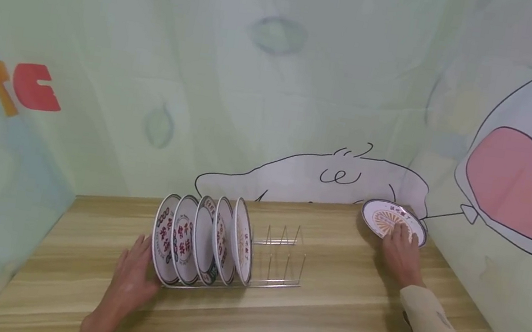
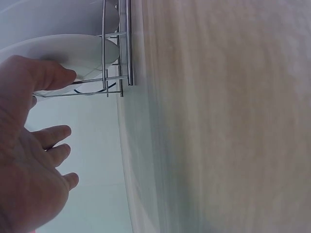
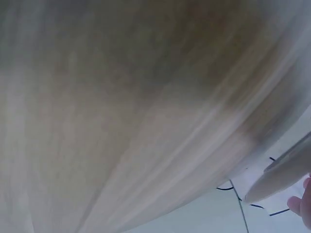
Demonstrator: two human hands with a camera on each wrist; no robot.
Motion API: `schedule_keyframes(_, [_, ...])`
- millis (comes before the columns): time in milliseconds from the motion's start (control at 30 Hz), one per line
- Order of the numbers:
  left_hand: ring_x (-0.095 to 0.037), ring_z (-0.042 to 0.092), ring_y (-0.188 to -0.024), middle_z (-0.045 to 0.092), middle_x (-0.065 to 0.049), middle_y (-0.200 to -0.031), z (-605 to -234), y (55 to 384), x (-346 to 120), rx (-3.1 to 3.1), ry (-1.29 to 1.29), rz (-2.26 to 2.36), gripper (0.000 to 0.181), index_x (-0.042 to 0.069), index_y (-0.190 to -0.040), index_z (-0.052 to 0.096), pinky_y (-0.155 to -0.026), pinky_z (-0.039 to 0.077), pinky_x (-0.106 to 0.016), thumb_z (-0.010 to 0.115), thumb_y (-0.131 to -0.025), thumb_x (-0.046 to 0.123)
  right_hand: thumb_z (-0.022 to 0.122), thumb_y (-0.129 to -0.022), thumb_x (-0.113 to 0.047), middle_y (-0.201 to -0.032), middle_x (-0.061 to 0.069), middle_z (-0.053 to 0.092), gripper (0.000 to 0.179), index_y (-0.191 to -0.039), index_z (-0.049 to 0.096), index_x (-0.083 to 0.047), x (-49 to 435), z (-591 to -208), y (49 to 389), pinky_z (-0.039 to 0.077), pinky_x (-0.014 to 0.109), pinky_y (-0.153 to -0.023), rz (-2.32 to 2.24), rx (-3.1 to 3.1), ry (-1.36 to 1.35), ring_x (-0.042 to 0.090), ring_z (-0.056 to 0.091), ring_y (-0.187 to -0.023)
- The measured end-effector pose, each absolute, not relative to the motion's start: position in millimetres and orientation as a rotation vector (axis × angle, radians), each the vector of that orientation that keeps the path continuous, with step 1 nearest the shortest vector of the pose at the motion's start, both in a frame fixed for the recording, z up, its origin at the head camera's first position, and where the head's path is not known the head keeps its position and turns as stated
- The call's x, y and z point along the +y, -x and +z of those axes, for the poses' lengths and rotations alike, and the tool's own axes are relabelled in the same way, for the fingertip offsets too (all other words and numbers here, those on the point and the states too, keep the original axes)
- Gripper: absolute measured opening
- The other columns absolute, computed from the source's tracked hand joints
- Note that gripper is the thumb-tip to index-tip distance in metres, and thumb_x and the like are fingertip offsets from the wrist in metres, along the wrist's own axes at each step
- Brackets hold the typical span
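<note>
White plates with dark rims and printed patterns stand upright in a row in a wire rack [image 1: 275, 285]. My left hand [image 1: 131, 277] is beside the leftmost plate [image 1: 167, 238], at the rack's left end. In the left wrist view, its thumb [image 2: 56, 75] lies against the rack's end and a plate's back, and the other fingers extend loosely. At the far right, my right hand [image 1: 401, 254] holds another plate [image 1: 382, 213] by its near edge, fingers on the printed face. This plate is tilted; its underside and my right thumb are hidden in the head view.
Bare wire slots [image 1: 286, 242] stand at the rack's right half. The wood-patterned table [image 1: 325, 327] meets a printed cloth backdrop [image 1: 194, 93] behind, with another cloth side [image 1: 509, 291] close to the right hand.
</note>
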State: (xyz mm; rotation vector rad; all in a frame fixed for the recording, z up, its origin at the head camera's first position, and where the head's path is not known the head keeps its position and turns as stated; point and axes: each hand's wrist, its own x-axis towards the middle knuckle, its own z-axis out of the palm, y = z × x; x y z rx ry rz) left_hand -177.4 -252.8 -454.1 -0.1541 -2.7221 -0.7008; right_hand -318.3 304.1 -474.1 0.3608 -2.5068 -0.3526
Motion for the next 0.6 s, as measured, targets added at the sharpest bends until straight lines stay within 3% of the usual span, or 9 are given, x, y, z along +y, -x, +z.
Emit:
schedule_keyframes(333, [-0.047,0.022,-0.134,0.031,-0.027,-0.144,-450.3,182.6,-258.1,-2.728,0.167,-0.726,0.095,-0.001,-0.141,0.030,-0.105,0.013,-0.068,0.068,-0.054,0.000,0.043,-0.086,-0.006,-0.122,0.030,0.053,0.017,-0.090,0.054,0.007,283.0,-446.6,314.2,0.043,0.057,-0.094,-0.281,-2.363,-0.557,0.043,0.050,-0.115])
schedule_keyframes(600, [-0.048,0.023,-0.133,0.033,-0.027,-0.143,-450.6,181.4,-257.2,-2.713,0.172,-0.744,0.092,-0.001,-0.140,0.031,-0.104,0.014,-0.068,0.069,-0.056,0.002,0.034,-0.097,-0.018,-0.122,0.026,0.057,0.034,-0.093,0.056,0.008,241.5,-412.2,302.5,0.045,0.054,-0.094,-0.051,-2.134,-0.716,0.040,0.053,-0.117])
